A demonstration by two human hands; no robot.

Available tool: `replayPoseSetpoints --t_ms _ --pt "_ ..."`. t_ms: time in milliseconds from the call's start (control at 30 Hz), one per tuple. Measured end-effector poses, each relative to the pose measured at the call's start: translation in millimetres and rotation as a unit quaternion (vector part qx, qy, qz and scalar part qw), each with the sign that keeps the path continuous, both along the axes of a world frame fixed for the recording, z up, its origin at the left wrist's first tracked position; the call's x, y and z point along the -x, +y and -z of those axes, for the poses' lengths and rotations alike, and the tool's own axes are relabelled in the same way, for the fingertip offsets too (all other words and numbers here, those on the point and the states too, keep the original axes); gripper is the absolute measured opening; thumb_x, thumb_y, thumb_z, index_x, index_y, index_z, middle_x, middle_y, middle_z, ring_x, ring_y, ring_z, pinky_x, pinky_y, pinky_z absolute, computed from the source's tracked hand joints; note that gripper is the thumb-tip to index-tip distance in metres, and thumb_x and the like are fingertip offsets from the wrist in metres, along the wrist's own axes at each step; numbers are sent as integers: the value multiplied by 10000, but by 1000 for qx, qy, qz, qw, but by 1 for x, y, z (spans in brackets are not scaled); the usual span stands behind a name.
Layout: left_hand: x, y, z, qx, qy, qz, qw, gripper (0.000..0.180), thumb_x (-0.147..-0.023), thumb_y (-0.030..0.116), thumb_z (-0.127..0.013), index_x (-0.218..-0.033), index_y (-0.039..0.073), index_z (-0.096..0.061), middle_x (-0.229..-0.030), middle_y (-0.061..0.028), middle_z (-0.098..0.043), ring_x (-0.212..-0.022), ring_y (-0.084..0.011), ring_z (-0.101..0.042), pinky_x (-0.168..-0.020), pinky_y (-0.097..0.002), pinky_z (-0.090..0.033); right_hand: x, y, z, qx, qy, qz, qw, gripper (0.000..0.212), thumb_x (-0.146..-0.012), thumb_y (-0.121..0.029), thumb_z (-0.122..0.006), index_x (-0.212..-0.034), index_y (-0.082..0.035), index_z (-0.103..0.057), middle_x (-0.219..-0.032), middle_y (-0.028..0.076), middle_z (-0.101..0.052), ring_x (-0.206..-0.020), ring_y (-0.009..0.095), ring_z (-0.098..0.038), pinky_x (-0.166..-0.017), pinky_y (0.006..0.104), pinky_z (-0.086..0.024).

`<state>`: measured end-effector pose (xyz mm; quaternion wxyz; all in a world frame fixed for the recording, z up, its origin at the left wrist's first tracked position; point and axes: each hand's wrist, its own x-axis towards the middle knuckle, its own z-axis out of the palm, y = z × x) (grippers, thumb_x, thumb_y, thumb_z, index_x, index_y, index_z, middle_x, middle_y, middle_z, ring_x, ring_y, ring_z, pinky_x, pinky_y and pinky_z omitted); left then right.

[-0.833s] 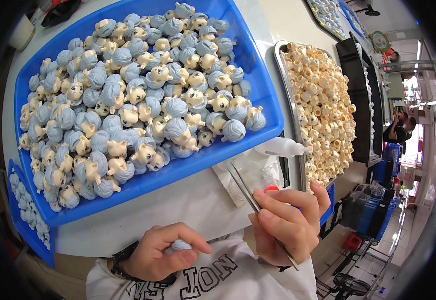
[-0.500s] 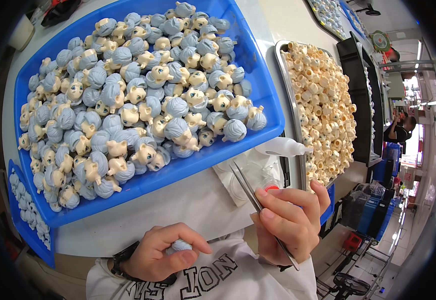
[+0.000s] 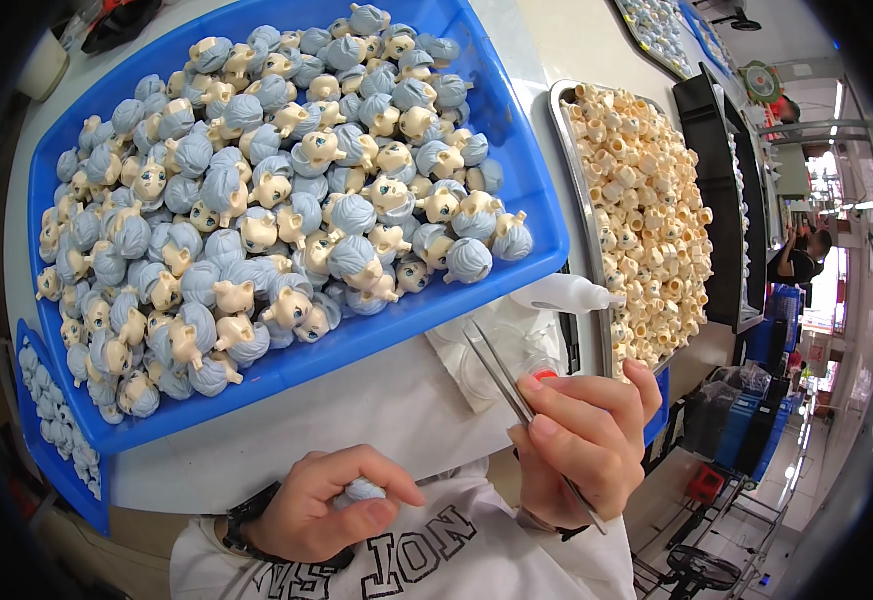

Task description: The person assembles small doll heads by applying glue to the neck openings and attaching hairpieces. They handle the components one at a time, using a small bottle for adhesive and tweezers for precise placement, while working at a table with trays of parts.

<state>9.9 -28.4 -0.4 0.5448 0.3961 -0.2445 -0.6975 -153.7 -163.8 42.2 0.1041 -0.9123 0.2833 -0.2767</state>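
Note:
My left hand (image 3: 332,508) is closed around a small grey-blue doll hair piece (image 3: 365,490), mostly hidden by the fingers, close to my shirt front. In my right hand (image 3: 587,440) a pair of metal tweezers (image 3: 502,372) is pinched, tips pointing up and left, slightly apart with nothing between them. Beyond my hands a big blue tray (image 3: 357,348) is heaped with doll heads (image 3: 257,232) that have grey-blue hair. Just past the tweezers lie a white squeeze bottle (image 3: 569,294) and a clear container with a red part (image 3: 545,373).
A metal tray (image 3: 587,215) of cream-coloured hollow doll parts (image 3: 647,210) stands on the right, with a black bin (image 3: 722,190) beyond it. At far left, a smaller blue tray (image 3: 97,512) holds grey-blue pieces. Another person (image 3: 805,257) is in the background.
My right hand and the tweezers have shifted very slightly to the right. My left hand keeps its place with the hair piece.

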Motion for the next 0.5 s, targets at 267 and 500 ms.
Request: replayPoseSetpoints --t_ms 267,500 --pt "2 0 1 14 2 -22 1000 311 -880 250 -538 -903 -60 -554 -648 -91 -564 -539 -84 -493 -502 -219 -363 1 1 2 24 7 15 1000 292 -672 -67 -700 -906 -141 -541 -884 22 -675 -739 161 -601 -988 423 -258" --pt "-2 5 1 -21 3 15 1000 236 -863 201 -532 -953 -10 -590 -855 -84 -641 -765 -125 -600 -700 -236 -445 2 0 3 -18 0 5 1000 372 -638 -72 -732 -952 -134 -544 -948 37 -666 -787 170 -599 -1001 430 -232"
